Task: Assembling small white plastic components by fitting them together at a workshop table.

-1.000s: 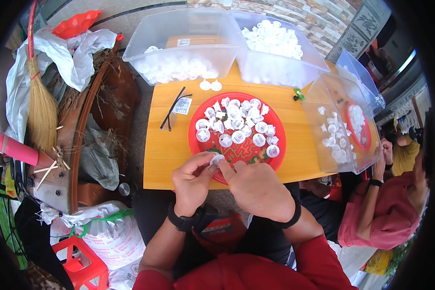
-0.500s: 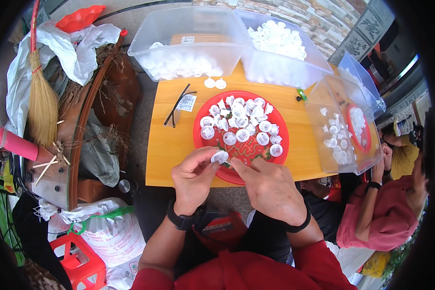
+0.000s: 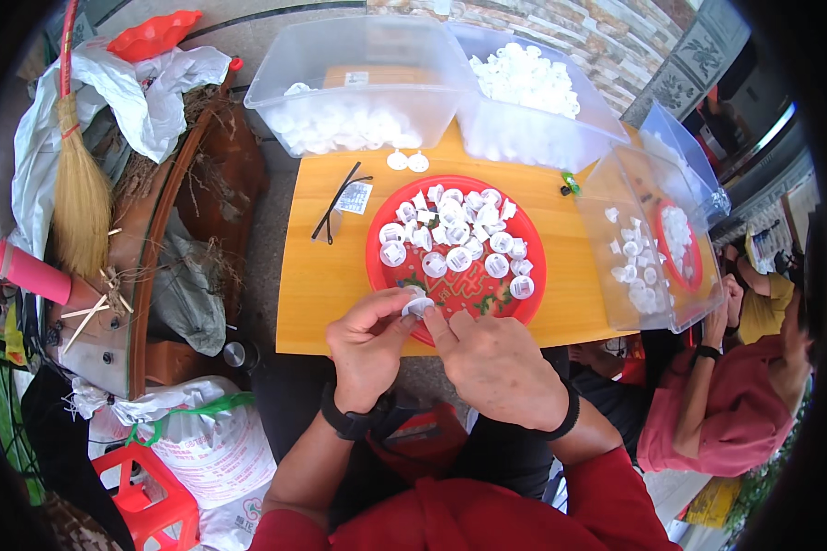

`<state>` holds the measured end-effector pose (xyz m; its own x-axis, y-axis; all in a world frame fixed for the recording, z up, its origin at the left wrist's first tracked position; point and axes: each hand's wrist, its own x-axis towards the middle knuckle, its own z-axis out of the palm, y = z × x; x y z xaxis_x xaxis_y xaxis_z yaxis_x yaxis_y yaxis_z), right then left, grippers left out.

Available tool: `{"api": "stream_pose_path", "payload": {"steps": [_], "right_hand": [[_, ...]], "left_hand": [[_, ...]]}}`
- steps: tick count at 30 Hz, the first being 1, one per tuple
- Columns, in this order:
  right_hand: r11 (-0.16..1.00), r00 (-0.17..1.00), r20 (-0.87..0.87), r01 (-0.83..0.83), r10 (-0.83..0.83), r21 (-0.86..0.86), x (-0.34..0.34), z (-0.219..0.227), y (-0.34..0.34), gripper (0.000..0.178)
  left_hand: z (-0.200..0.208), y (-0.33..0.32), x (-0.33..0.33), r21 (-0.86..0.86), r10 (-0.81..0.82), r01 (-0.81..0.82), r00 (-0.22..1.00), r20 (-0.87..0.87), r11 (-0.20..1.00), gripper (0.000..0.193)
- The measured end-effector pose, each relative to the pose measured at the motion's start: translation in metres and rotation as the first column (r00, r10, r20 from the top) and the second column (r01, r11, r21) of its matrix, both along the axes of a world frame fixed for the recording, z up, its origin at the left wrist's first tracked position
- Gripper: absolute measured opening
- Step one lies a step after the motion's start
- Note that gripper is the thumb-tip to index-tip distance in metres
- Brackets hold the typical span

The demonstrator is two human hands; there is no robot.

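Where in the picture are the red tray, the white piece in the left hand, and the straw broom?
Red tray [image 3: 390,280], head view: bare left inside.
White piece [image 3: 417,308], head view: round face.
Straw broom [image 3: 81,207], head view: bristles.

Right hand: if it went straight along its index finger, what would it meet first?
Probably the white round piece pinched in the left hand. The right hand's fingertip looks right beside it; actual contact is unclear from this view.
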<state>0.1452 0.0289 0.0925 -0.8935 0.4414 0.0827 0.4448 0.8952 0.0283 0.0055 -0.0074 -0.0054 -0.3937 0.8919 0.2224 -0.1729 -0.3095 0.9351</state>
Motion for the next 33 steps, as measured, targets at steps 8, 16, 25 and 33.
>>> {"api": "stream_pose_path", "payload": {"steps": [8,16,25,33], "right_hand": [[0.981,0.971,-0.196,0.103,-0.135,-0.166,0.01,-0.015,-0.001,0.043],[0.957,0.894,-0.368,0.182,-0.256,-0.225,0.01,-0.012,-0.011,0.04],[0.956,0.898,-0.348,0.203,-0.268,-0.21,0.004,-0.016,-0.012,0.039],[0.96,0.926,-0.283,0.2,-0.251,-0.197,0.0,-0.016,-0.01,0.042]], "left_hand": [[0.007,0.005,-0.009,-0.071,-0.101,0.122,0.964,0.246,0.99,0.024],[0.0,0.007,-0.014,0.062,-0.148,0.135,0.897,0.416,0.989,0.026],[0.001,0.005,-0.007,0.043,-0.105,0.096,0.935,0.339,0.994,0.027],[0.001,0.005,-0.006,0.048,-0.074,0.062,0.945,0.317,0.997,0.026]]}}
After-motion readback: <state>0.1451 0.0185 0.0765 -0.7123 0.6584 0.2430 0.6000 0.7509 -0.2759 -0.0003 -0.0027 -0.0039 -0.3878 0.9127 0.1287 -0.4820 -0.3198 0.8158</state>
